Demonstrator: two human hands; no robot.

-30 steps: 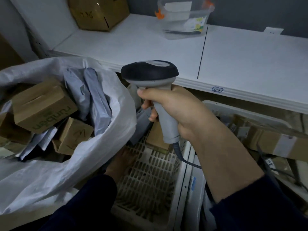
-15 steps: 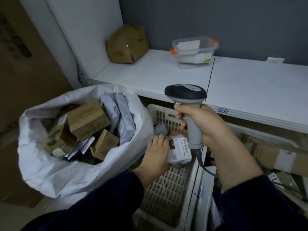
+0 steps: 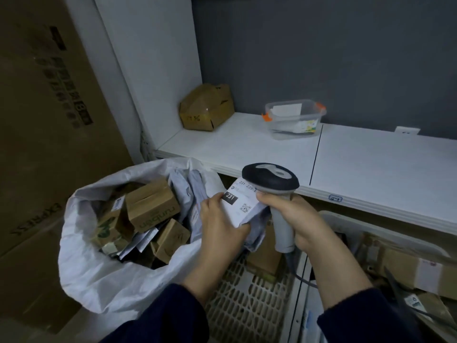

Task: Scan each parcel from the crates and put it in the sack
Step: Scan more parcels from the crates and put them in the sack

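Observation:
My left hand (image 3: pixel 220 226) grips a grey soft parcel (image 3: pixel 243 206) with a white label marked 231, held up above the white crate (image 3: pixel 249 305). My right hand (image 3: pixel 294 219) grips the handle of a grey barcode scanner (image 3: pixel 270 179), whose dark head sits just over the label's far edge. The white sack (image 3: pixel 103 280) stands open at the left, holding several brown boxes and grey mailers. A brown box (image 3: pixel 265 256) lies in the crate beneath the parcel.
A second crate (image 3: pixel 385 243) with taped cardboard parcels is at the right. A white shelf (image 3: pixel 371 164) runs behind, carrying a crumpled brown box (image 3: pixel 206 107) and a clear plastic tub (image 3: pixel 294 122). A big cardboard carton (image 3: pixel 49 120) stands at the left.
My left hand reached into the crate, took the grey parcel and lifted it up to the scanner head. The view tilted upward, showing more of the shelf and wall.

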